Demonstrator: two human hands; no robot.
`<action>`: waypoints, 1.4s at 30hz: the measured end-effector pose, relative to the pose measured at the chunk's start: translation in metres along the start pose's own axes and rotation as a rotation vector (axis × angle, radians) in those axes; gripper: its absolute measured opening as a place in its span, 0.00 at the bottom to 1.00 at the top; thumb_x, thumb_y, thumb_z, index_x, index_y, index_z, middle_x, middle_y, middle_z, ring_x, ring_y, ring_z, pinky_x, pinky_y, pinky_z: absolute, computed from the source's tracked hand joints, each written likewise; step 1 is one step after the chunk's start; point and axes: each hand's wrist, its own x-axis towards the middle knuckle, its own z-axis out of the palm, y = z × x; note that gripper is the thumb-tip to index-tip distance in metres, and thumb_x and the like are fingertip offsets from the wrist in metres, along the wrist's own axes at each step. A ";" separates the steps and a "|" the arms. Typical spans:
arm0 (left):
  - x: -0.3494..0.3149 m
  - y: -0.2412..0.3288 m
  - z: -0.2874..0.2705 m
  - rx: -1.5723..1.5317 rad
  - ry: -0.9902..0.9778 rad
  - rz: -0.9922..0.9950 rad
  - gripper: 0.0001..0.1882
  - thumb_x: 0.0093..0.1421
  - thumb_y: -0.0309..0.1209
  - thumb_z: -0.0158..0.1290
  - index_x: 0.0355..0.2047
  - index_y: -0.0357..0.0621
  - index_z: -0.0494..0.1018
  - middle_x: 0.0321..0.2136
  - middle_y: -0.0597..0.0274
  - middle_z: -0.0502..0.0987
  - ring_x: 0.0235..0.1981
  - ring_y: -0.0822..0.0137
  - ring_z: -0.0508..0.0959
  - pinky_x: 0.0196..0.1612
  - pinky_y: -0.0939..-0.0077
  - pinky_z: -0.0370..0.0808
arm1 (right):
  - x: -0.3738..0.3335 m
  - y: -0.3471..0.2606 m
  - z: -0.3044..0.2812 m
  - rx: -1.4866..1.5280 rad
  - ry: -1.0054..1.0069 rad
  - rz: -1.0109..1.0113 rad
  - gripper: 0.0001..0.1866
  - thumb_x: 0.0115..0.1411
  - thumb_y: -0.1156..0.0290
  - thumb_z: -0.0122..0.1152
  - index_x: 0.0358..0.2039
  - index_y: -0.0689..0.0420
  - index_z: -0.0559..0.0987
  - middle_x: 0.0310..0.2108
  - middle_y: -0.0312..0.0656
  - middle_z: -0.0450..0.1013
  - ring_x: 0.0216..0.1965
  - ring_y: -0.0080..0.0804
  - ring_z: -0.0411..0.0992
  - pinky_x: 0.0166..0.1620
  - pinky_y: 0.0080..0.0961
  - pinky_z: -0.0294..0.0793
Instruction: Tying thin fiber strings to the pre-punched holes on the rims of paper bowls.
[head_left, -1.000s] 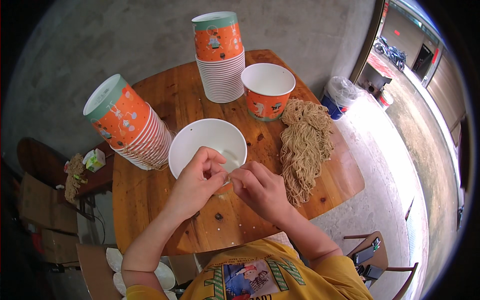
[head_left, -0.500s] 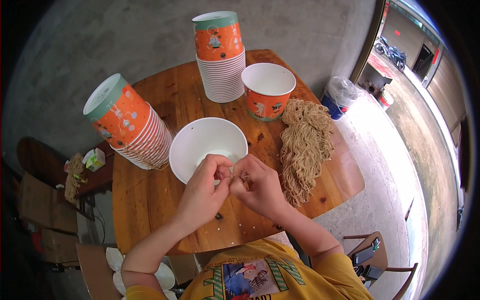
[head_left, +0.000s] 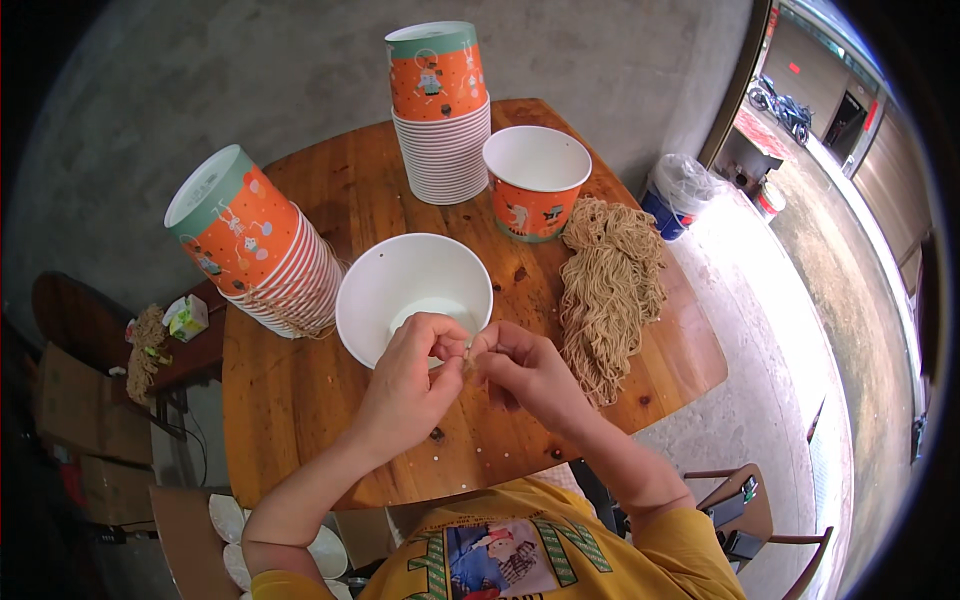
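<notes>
Both of my hands meet at the near rim of an open white paper bucket (head_left: 375,300), which has a small hole below its far rim. My left hand (head_left: 412,375) is closed, thumb and fingers pinching a thin tan cord (head_left: 469,360) by the rim. My right hand (head_left: 530,372) pinches at the same cord, fingertips almost touching those of the left. Most of the cord is hidden by the fingers. To the right lies a loose bundle of tan cords (head_left: 610,300). Behind it stands an upright orange paper bucket (head_left: 540,205) with a white inside.
A tall stack of upside-down paper buckets (head_left: 440,120) stands at the table's back. Another stack (head_left: 260,245), with cords along its rims, leans at the left. Beyond the wooden table (head_left: 680,365) are a lined blue bin (head_left: 668,210), a chair (head_left: 750,505) and a tissue pack (head_left: 188,318).
My right hand has shifted slightly right and down, turning so its fingers point more to the left. The left hand stays nearly in place at the rim.
</notes>
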 end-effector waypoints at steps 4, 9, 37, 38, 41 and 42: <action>0.001 -0.001 0.000 0.018 0.005 0.018 0.14 0.56 0.17 0.51 0.42 0.40 0.64 0.35 0.57 0.69 0.35 0.64 0.74 0.36 0.72 0.75 | 0.004 0.023 0.001 -0.261 0.088 -0.335 0.07 0.62 0.68 0.55 0.32 0.58 0.73 0.24 0.29 0.71 0.21 0.11 0.64 0.24 0.14 0.63; 0.002 -0.002 -0.003 0.124 -0.023 0.084 0.12 0.57 0.18 0.51 0.41 0.39 0.65 0.34 0.54 0.70 0.36 0.57 0.73 0.39 0.65 0.72 | 0.005 0.018 -0.001 -0.180 0.067 -0.233 0.06 0.62 0.67 0.56 0.34 0.55 0.74 0.23 0.28 0.68 0.20 0.11 0.63 0.22 0.11 0.59; 0.004 -0.003 -0.008 0.389 0.006 0.280 0.13 0.56 0.17 0.49 0.42 0.40 0.65 0.34 0.53 0.68 0.37 0.51 0.69 0.43 0.60 0.66 | -0.005 0.032 0.004 0.172 -0.140 0.139 0.06 0.63 0.63 0.56 0.33 0.50 0.73 0.22 0.24 0.63 0.20 0.10 0.54 0.23 0.10 0.50; 0.005 -0.003 -0.007 0.412 0.019 0.303 0.14 0.55 0.16 0.48 0.42 0.40 0.65 0.33 0.53 0.68 0.37 0.52 0.69 0.42 0.62 0.67 | -0.005 0.034 0.005 0.172 -0.140 0.139 0.06 0.63 0.63 0.56 0.33 0.50 0.73 0.22 0.24 0.63 0.20 0.10 0.54 0.23 0.10 0.50; 0.005 -0.003 -0.007 0.436 0.032 0.327 0.14 0.55 0.15 0.48 0.41 0.40 0.64 0.32 0.53 0.68 0.36 0.53 0.68 0.41 0.62 0.67 | -0.004 0.039 0.006 0.172 -0.189 0.100 0.06 0.64 0.62 0.54 0.33 0.48 0.72 0.23 0.21 0.60 0.22 0.09 0.54 0.25 0.10 0.52; 0.005 -0.003 -0.007 0.437 0.032 0.329 0.14 0.54 0.14 0.48 0.41 0.40 0.64 0.33 0.53 0.68 0.36 0.52 0.68 0.41 0.61 0.67 | -0.004 0.039 0.006 0.185 -0.198 0.103 0.06 0.64 0.62 0.54 0.32 0.48 0.72 0.23 0.21 0.59 0.23 0.09 0.54 0.25 0.10 0.51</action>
